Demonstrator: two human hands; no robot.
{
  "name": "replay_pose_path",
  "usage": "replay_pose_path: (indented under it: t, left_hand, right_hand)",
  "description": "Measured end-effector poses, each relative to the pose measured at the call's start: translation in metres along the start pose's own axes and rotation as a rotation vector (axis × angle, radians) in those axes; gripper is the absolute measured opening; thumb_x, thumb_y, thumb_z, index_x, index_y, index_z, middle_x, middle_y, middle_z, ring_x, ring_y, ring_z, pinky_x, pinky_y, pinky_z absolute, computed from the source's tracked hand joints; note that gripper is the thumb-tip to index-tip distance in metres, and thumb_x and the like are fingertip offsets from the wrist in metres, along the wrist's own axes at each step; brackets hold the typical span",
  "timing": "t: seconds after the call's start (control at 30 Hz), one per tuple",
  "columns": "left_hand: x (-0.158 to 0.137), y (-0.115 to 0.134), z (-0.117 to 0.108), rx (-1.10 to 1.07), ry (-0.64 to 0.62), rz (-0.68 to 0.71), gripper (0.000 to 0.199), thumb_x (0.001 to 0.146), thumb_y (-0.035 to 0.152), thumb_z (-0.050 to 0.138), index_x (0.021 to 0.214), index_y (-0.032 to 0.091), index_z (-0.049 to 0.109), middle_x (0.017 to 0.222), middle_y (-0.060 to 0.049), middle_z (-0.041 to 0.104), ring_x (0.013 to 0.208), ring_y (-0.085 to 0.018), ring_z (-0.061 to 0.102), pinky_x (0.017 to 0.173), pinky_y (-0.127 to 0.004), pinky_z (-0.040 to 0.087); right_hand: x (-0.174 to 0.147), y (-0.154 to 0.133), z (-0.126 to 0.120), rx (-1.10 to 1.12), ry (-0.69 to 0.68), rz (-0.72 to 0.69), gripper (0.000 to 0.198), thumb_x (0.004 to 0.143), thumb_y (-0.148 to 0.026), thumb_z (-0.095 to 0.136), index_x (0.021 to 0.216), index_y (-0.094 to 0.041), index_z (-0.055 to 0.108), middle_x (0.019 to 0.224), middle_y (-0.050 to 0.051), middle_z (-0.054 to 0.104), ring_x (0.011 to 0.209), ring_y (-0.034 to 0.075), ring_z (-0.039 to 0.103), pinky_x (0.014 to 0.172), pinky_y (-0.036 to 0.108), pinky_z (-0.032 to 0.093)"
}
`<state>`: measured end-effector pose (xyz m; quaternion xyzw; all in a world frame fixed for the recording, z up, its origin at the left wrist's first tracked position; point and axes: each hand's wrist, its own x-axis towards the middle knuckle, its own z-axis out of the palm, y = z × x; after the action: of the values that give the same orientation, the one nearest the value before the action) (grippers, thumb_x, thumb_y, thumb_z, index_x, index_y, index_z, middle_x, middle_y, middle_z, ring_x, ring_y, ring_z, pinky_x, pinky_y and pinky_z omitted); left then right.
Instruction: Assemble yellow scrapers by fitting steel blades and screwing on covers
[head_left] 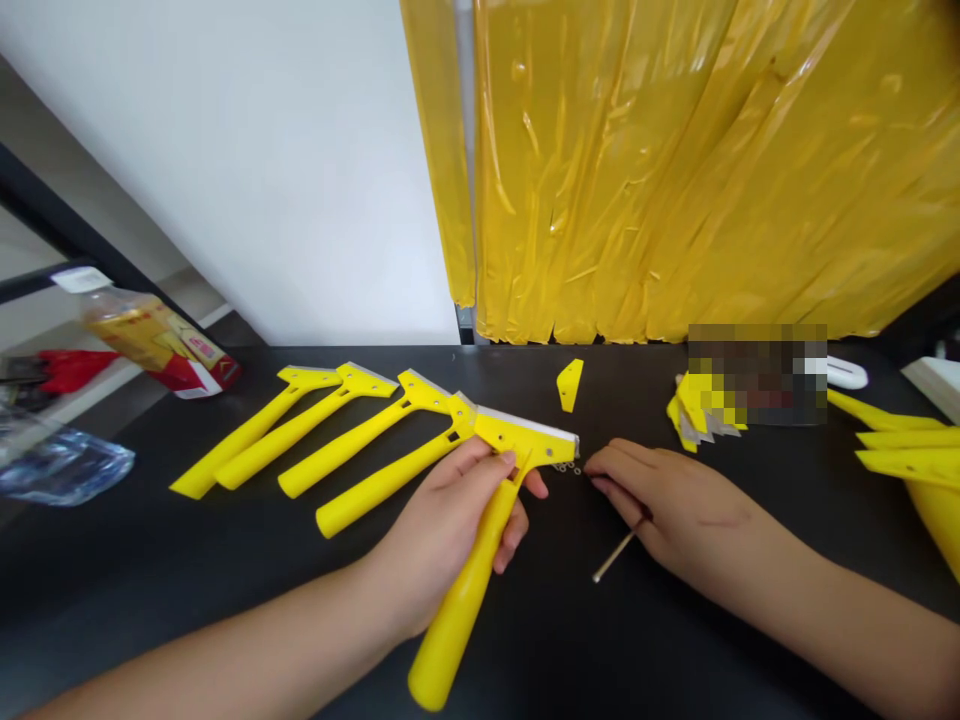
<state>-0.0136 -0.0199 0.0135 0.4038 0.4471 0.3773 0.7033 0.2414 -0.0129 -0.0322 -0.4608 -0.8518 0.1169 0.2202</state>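
Observation:
A yellow scraper (469,585) with a pale blade edge is gripped near its head by my left hand (450,510), its handle slanting down towards me. My right hand (667,495) is low over the black table, fingertips drawn together beside several small metal rings (576,469). From under that hand sticks out a thin metal rod (615,556), which it appears to hold; the rod's other end is hidden. Whether the fingertips also pinch a ring cannot be seen. Left of my left hand, several similar yellow scrapers (337,435) lie in a slanted row.
A loose yellow plate (570,385) lies beyond the held scraper. Further right are a pile of yellow plates (684,410) and more yellow handles (907,440). A drink bottle (161,335) and clear plastic (67,460) are at left. Yellow sheeting (675,170) hangs behind the table (247,600).

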Motion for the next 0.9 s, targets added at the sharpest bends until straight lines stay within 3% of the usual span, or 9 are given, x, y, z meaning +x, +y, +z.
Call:
replay_pose_path:
  t: [0.17,0.3,0.43,0.53,0.6,0.67,0.8,0.9]
  left_hand:
    - [-0.002,-0.001,0.001,-0.057,-0.027,0.004,0.024,0.109,0.036,0.058,0.095,0.016,0.062,0.100,-0.011,0.080,0.051,-0.008,0.056,0.046,-0.021,0.043]
    - [-0.004,0.000,0.002,-0.107,-0.177,-0.021,0.025,0.106,0.038,0.069,0.099,0.014,0.069,0.103,-0.016,0.082,0.053,-0.009,0.059,0.045,-0.020,0.043]
    - [-0.008,-0.001,0.002,-0.133,-0.342,-0.091,0.027,0.104,0.041,0.075,0.105,0.014,0.075,0.105,-0.017,0.083,0.060,-0.011,0.066,0.050,-0.020,0.050]
    - [-0.011,-0.004,0.004,-0.110,-0.386,-0.147,0.033,0.100,0.046,0.081,0.107,0.014,0.077,0.101,-0.015,0.083,0.062,-0.013,0.068,0.051,-0.020,0.052]
    - [-0.013,-0.005,0.005,-0.083,-0.401,-0.188,0.035,0.097,0.048,0.083,0.106,0.015,0.078,0.100,-0.015,0.083,0.062,-0.013,0.068,0.050,-0.020,0.052]
    - [-0.014,-0.006,0.007,-0.059,-0.418,-0.220,0.035,0.095,0.049,0.085,0.104,0.016,0.079,0.100,-0.014,0.083,0.063,-0.012,0.068,0.051,-0.019,0.052]
    - [-0.014,-0.004,0.008,-0.043,-0.416,-0.208,0.034,0.096,0.050,0.084,0.103,0.016,0.078,0.100,-0.012,0.082,0.062,-0.010,0.066,0.052,-0.018,0.052]
    - [-0.012,-0.002,0.006,-0.023,-0.389,-0.159,0.031,0.099,0.047,0.080,0.103,0.017,0.078,0.097,-0.010,0.081,0.063,-0.010,0.066,0.052,-0.017,0.052]
  right_hand:
    - [0.001,0.002,-0.005,0.101,-0.002,0.124,0.016,0.106,-0.026,0.054,0.093,-0.024,0.064,0.084,0.001,0.068,0.069,0.017,0.063,0.063,0.030,0.044]
    - [0.003,-0.004,-0.018,0.343,-0.029,0.220,0.007,0.103,-0.031,0.060,0.101,-0.025,0.063,0.085,0.001,0.067,0.074,0.017,0.062,0.065,0.028,0.047]
    - [0.003,-0.017,-0.024,0.646,-0.100,0.290,0.034,0.110,-0.055,0.051,0.102,-0.023,0.060,0.084,0.002,0.069,0.069,0.015,0.061,0.059,0.026,0.048]
    - [0.000,-0.028,-0.021,1.060,-0.228,0.453,0.043,0.107,-0.064,0.058,0.103,-0.021,0.063,0.080,0.002,0.073,0.065,0.015,0.065,0.059,0.025,0.048]
    - [-0.003,-0.034,-0.019,1.377,-0.330,0.567,0.040,0.101,-0.059,0.072,0.107,-0.020,0.068,0.084,0.004,0.078,0.070,0.016,0.072,0.065,0.025,0.051]
    - [-0.005,-0.038,-0.018,1.558,-0.389,0.616,0.036,0.099,-0.052,0.079,0.109,-0.019,0.072,0.089,0.006,0.080,0.073,0.015,0.075,0.069,0.024,0.053]
    - [-0.005,-0.040,-0.023,1.693,-0.410,0.622,0.021,0.101,-0.039,0.077,0.106,-0.019,0.076,0.097,0.006,0.082,0.080,0.014,0.076,0.075,0.023,0.055]
    - [-0.003,-0.040,-0.028,1.711,-0.393,0.598,0.023,0.105,-0.040,0.071,0.108,-0.019,0.079,0.092,0.005,0.079,0.080,0.012,0.072,0.071,0.019,0.051]
